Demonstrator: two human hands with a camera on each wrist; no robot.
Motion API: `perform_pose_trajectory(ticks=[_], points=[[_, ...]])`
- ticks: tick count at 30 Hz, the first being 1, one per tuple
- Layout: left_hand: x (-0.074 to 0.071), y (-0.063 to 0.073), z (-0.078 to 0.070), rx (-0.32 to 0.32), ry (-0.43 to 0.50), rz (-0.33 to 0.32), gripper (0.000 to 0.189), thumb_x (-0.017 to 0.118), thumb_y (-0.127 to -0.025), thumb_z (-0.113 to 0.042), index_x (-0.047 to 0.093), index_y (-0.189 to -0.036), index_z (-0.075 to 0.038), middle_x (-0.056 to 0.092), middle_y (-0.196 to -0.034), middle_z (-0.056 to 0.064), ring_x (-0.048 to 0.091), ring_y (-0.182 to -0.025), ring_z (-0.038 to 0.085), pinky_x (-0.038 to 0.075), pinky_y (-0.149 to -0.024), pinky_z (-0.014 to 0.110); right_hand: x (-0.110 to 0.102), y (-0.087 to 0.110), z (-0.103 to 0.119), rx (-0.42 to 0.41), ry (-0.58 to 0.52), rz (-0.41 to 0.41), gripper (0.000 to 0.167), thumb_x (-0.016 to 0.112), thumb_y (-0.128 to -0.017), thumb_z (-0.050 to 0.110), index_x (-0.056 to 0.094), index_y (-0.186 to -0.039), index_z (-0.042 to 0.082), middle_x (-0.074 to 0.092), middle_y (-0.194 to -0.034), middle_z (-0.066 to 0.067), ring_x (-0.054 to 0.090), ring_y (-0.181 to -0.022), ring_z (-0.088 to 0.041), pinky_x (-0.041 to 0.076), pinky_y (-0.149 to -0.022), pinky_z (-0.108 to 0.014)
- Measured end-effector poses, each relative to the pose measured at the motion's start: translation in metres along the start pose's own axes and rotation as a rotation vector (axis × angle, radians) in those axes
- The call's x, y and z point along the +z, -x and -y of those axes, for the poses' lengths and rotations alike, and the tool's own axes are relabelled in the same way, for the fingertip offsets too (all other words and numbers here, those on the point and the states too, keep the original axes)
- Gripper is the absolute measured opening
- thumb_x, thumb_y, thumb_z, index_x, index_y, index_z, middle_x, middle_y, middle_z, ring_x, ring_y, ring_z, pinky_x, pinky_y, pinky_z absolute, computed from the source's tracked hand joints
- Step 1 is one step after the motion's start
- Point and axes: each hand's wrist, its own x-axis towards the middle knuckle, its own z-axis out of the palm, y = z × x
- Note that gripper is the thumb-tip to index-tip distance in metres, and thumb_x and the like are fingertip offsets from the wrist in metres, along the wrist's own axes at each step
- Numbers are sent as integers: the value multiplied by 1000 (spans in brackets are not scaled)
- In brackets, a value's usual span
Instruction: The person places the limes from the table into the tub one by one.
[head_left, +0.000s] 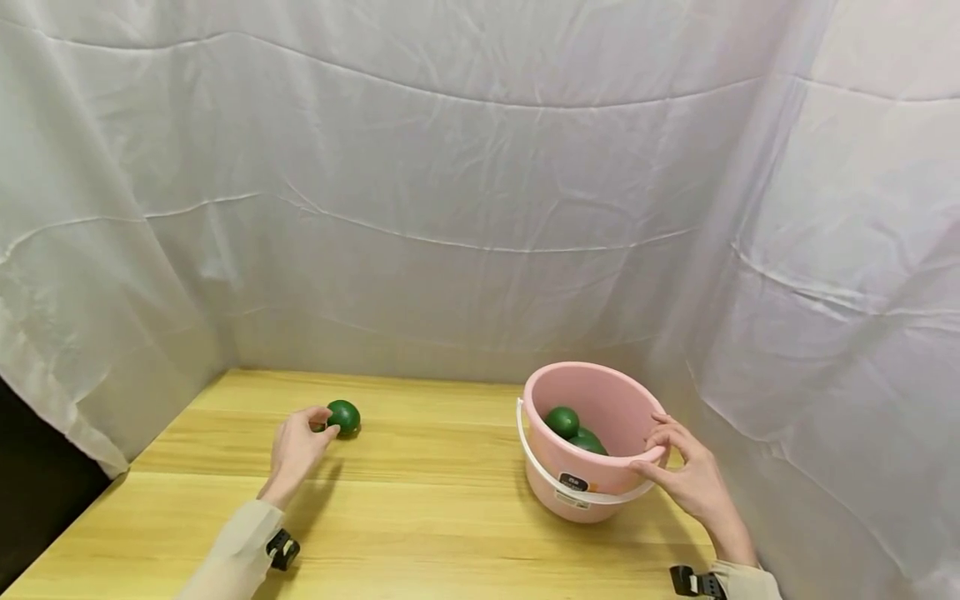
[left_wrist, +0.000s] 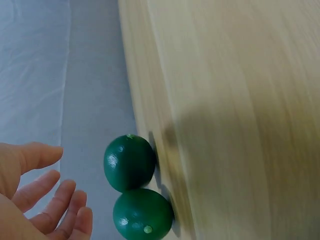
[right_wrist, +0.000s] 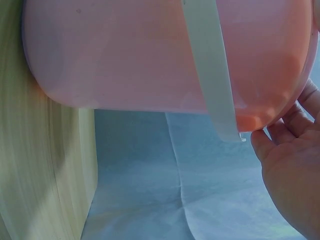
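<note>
On the left of the table, two glossy dark green limes (left_wrist: 131,162) lie side by side, touching; the lower lime (left_wrist: 143,214) shows a pale stem nub. My left hand (head_left: 298,446) is close beside them, thumb and fingers spread apart, with a gap to the fruit in the left wrist view. In the head view its fingers partly hide one lime. My right hand (head_left: 688,475) grips the rim of a pink bucket (head_left: 543,450), thumb outside and fingers over the edge. Inside the bucket are more limes (head_left: 562,422), partly hidden by its wall.
A white handle (head_left: 528,454) hangs down across the bucket's front, over a dark label (head_left: 573,482). The wooden table (head_left: 420,517) ends at the back and right near pale hanging curtains (head_left: 450,208). A dark area (head_left: 37,483) lies beyond the table's left edge.
</note>
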Motion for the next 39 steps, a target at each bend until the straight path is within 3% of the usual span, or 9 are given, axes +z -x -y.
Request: perform_pose_trajectory(ticks=[4, 8, 11, 16, 24, 31, 39], points=[[-3, 0, 5, 3, -24, 1, 37, 67, -89, -13, 63, -123, 2, 63, -123, 27, 59, -112, 45, 48, -89, 57, 1, -2, 1, 9, 3, 12, 29, 88, -70, 11, 63, -85, 14, 58, -123, 4, 36, -130, 14, 23, -101, 0], [-5, -3, 10, 5, -39, -16, 40, 67, -88, -12, 62, -125, 3, 62, -124, 30, 60, -109, 47, 49, -85, 57, 1, -3, 1, 8, 8, 14, 29, 88, -70, 12, 63, -85, 16, 59, -120, -1, 36, -130, 15, 23, -101, 0], [-8, -6, 13, 11, -62, -23, 42, 67, -87, -12, 61, -125, 4, 61, -122, 31, 62, -99, 43, 51, -75, 49, 1, -3, 1, 6, 5, 11, 30, 88, -69, 11, 62, -84, 16, 59, -119, -1, 36, -130, 14, 23, -101, 0], [-12, -11, 21, 29, -123, 17, 45, 69, -84, -12, 59, -123, 8, 61, -118, 31, 59, -90, 36, 44, -63, 36, 1, -2, 0, 4, 4, 7, 30, 88, -69, 11, 62, -84, 16, 59, -119, 0, 36, -130, 14, 23, -101, 0], [-13, -19, 27, 26, -217, 105, 63, 69, -81, -12, 47, -135, 11, 47, -132, 39, 53, -108, 52, 48, -77, 57, 0, 0, -2, -2, 14, 1, 31, 88, -68, 10, 63, -85, 16, 59, -122, -2, 37, -129, 14, 23, -100, 0], [-8, -26, 32, 16, -229, 162, 66, 68, -80, -9, 44, -137, 10, 48, -124, 42, 55, -98, 48, 49, -72, 53, 2, 0, -2, 11, 3, -1, 30, 88, -68, 11, 63, -83, 16, 61, -120, -4, 38, -128, 14, 23, -101, 0], [-2, -29, 38, -34, -202, 160, 60, 64, -85, -5, 37, -136, 11, 45, -120, 42, 52, -101, 52, 49, -79, 57, 0, 0, -4, -2, 10, -2, 30, 88, -68, 10, 63, -84, 16, 60, -121, -2, 37, -128, 15, 23, -100, 0]])
